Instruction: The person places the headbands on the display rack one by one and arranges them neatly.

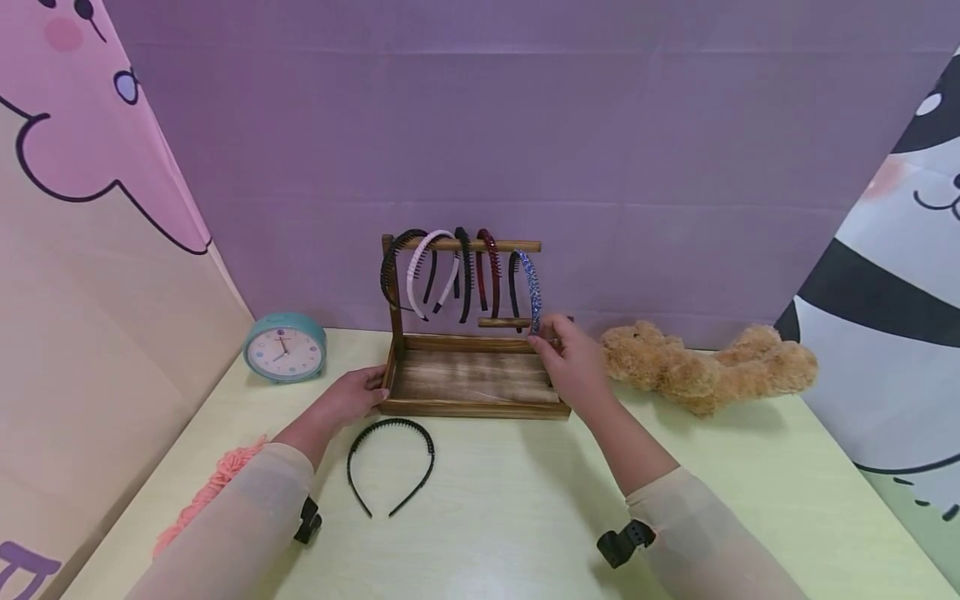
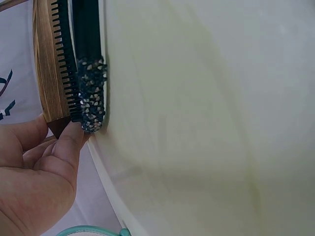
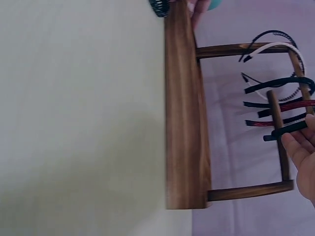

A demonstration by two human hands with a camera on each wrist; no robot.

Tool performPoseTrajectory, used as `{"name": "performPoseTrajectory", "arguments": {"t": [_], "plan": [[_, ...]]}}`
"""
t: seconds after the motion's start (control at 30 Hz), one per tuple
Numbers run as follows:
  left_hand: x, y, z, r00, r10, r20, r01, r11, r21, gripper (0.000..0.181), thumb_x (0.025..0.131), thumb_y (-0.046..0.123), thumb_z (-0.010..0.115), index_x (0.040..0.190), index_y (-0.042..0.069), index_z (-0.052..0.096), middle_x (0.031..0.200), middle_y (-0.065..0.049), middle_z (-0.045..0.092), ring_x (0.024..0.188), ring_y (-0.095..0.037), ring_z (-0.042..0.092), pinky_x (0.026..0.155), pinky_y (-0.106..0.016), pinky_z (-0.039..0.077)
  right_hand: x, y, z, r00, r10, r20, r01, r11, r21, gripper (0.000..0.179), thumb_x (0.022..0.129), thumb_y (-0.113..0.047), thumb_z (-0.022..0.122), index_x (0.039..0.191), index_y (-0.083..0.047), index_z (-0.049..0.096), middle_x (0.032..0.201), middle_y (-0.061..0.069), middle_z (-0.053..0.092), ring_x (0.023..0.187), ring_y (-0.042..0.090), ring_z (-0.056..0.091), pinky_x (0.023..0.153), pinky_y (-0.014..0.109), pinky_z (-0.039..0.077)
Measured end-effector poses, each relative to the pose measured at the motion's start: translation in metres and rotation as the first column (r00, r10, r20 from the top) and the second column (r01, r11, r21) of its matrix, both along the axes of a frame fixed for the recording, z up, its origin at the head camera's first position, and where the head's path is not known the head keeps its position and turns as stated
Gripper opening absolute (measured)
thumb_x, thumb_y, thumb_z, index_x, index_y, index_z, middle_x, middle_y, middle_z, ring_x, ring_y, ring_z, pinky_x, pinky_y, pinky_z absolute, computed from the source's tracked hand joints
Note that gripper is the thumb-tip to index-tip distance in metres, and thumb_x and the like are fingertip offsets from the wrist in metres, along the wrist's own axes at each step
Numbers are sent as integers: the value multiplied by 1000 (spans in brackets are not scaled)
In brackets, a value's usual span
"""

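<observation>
A wooden rack (image 1: 480, 410) with a tray base stands on the table. From its upper bar (image 1: 517, 246) hang a black toothed headband (image 1: 389, 267), a pale pink one (image 1: 414, 275), another black one (image 1: 466, 283) and a dark red one (image 1: 492, 258). My right hand (image 1: 573, 358) pinches one lower end of a blue glittery headband (image 1: 533, 283) between thumb and fingers. That headband stands upright beside the short lower bar (image 1: 498, 322). My left hand (image 1: 352, 398) grips the tray's front left corner. A black headband (image 1: 390, 422) lies on the table before the rack.
A teal alarm clock (image 1: 285, 348) stands left of the rack. To the right lies a light brown plush toy (image 1: 705, 367). Pink yarn (image 1: 213, 492) lies near my left sleeve. A purple backdrop (image 1: 525, 125) rises behind the table.
</observation>
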State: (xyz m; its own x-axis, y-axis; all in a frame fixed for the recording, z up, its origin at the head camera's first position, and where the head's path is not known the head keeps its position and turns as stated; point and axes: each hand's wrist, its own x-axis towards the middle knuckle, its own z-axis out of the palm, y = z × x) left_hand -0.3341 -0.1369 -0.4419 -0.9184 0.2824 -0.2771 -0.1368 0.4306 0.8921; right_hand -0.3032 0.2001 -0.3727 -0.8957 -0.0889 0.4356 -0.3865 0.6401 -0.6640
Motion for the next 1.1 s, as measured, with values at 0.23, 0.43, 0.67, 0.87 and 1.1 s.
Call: {"name": "performPoseTrajectory", "arguments": {"t": [0.23,0.43,0.67,0.87,1.1], "plan": [[2,0,0,1000,-2,-5,2,1000,9,57,105,4,42,156,-1,17,157,-28,24,139,-43,37,108,-51,43,2,-3,-19,993,11,114,-15,999,40,12,97,-23,63,106,-15,60,89,2,62,70,19,51,60,32,45],[1,-1,-1,1000,6,-4,-6,1000,0,57,105,5,42,156,0,17,157,-27,25,139,-42,37,109,-51,43,3,-6,-29,982,24,189,-35,998,55,13,96,-20,64,105,-11,61,95,3,65,84,19,61,71,34,54],[0,0,-1,1000,16,-1,-16,1000,-13,57,105,5,42,156,2,18,157,-26,26,139,-41,38,108,-50,44,-1,-5,-42,967,27,251,-42,998,56,10,96,-17,65,102,-10,61,93,3,66,84,19,65,68,31,56],[1,1,0,1000,6,-14,-6,1000,-10,58,104,5,43,156,1,18,157,-27,26,139,-41,38,107,-50,45,-2,-3,-45,968,29,251,-51,995,80,10,95,-17,66,99,-10,60,94,4,68,89,22,68,70,32,58],[1,0,0,1000,10,-13,-10,1000,-17,57,105,5,42,156,1,17,157,-27,25,138,-41,39,107,-49,45,1,-4,-42,958,32,284,-55,996,74,14,94,-17,67,105,-9,63,99,5,68,94,23,68,75,33,60]]}}
